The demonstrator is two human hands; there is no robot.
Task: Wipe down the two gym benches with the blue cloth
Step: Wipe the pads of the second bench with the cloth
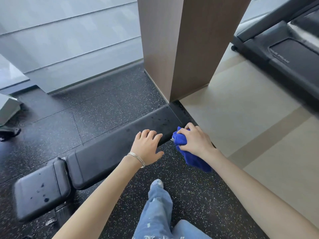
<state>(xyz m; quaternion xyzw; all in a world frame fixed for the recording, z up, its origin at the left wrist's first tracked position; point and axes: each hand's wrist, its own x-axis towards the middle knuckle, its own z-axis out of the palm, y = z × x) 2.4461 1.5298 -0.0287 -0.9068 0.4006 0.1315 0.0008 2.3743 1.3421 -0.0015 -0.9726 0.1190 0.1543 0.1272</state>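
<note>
The fingers [189,127] of the right hand [196,140] are curled round the bunched cloth [180,138] and grip it against the near edge of the bench [110,149], close to the long pad's far end. A loose tail of the cloth hangs below the palm toward the floor [103,109]. The fingers [151,134] of the left hand [147,146] lie spread and nearly straight on the pad's near edge, just beside the cloth, and hold nothing. Droplets [160,120] show on the pad top beyond both hands, and more lie on the seat pad [41,188], well apart from the cloth. Probable faults from this position are as follows. A tightly bunched cloth presents a small contact face, so a stroke is likely to smear or skip droplets rather than lift them. Opening the cloth flat would reduce this. The hanging tail may drag on the floor, pick up grit and carry it back onto the pad. The left hand lies in the likely stroke path and may leave prints on wiped vinyl, or slip if weight is put on a wet surface. The column [181,49] stands close to the pad's far end, so a long outward stroke could bring the knuckles against it. The seat pad could be overlooked because it lies at the opposite end. The second bench is not in view and appears not yet begun.
</note>
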